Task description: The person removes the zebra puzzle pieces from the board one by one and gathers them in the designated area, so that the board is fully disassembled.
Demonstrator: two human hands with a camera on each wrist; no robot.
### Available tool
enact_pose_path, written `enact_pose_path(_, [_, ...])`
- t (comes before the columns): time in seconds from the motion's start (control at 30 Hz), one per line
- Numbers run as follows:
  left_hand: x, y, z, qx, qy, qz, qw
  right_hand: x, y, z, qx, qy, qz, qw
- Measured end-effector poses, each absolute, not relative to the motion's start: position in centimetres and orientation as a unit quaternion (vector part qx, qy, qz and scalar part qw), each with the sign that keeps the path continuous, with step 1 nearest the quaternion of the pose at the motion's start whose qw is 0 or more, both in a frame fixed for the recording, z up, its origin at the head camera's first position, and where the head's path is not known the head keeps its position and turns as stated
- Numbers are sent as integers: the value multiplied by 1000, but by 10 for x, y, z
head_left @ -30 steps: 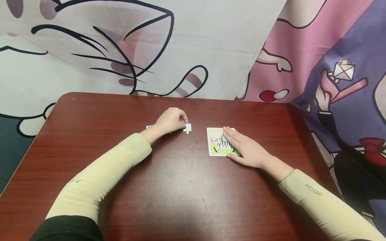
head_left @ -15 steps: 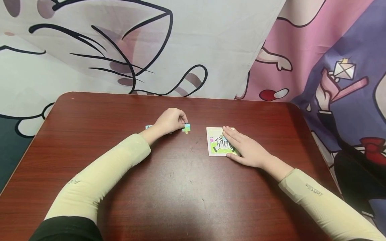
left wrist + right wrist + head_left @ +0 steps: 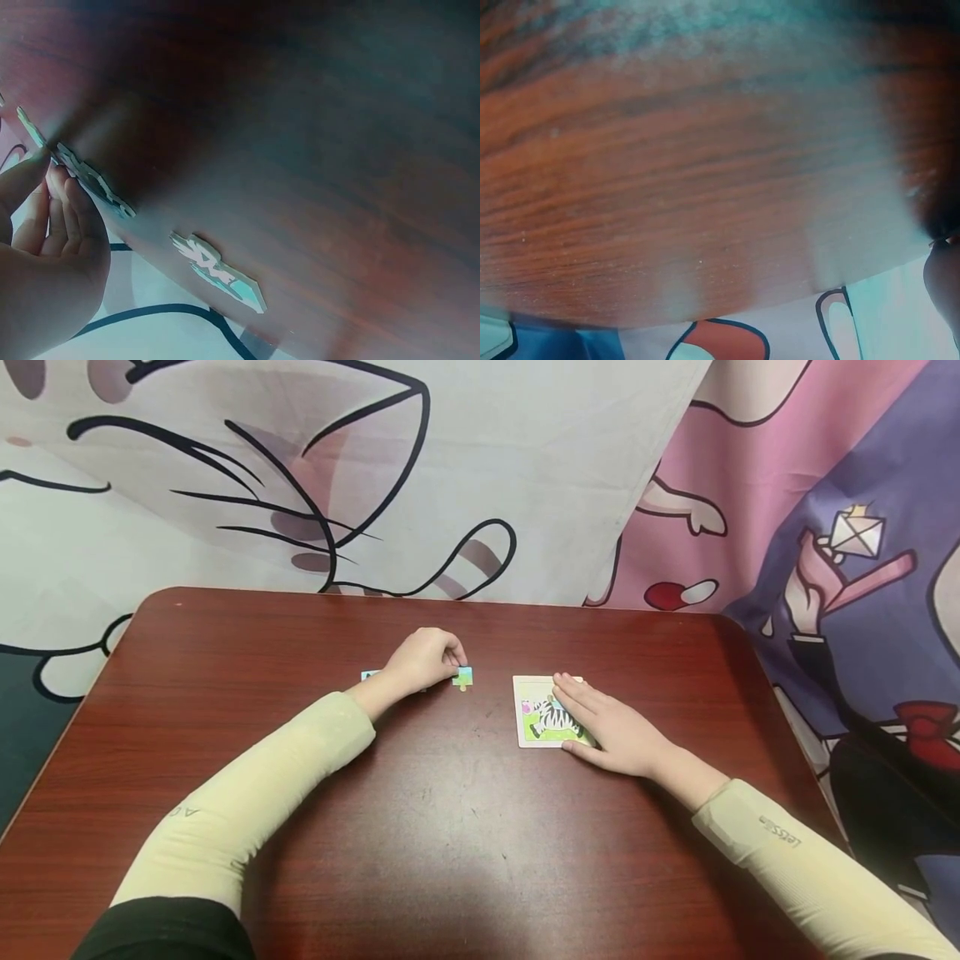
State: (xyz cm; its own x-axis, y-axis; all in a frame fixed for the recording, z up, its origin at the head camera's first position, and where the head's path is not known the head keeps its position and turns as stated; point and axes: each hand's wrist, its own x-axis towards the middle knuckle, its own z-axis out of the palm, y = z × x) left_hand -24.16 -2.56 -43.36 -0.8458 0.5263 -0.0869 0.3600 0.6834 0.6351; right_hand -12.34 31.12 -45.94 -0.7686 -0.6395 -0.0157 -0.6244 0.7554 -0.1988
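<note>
In the head view, my left hand (image 3: 423, 658) pinches a small blue and green jigsaw piece (image 3: 463, 677) between thumb and fingers. The left wrist view shows that jigsaw piece (image 3: 31, 127) at the fingertips, tilted up. Another piece (image 3: 97, 181) lies just beyond my fingers, and a pink and blue one (image 3: 221, 274) lies farther off. To the right, my right hand (image 3: 618, 735) rests on a square white-framed puzzle board (image 3: 528, 683) with straight fingers, covering its right part. A zebra picture (image 3: 553, 718) on green shows in the board.
A reddish-brown wooden table (image 3: 450, 827) carries everything. Behind its far edge hangs a cloth with cartoon prints (image 3: 555, 468). The corner of a blue piece (image 3: 367, 675) peeks out beside my left wrist.
The piece in my left hand has tilted, so its face shows blue and green instead of a pale glare. Both hands have stayed almost in place.
</note>
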Motion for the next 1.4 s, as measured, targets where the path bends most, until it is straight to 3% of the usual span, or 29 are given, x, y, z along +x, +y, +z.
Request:
enact_pose_path(0.73, [-242, -25, -427, 241, 899, 342, 130, -126, 309, -455, -342, 935, -86, 41])
enact_pose_path(1.4, [-221, 38, -417, 354, 856, 340, 160, -124, 311, -459, -337, 937, -83, 43])
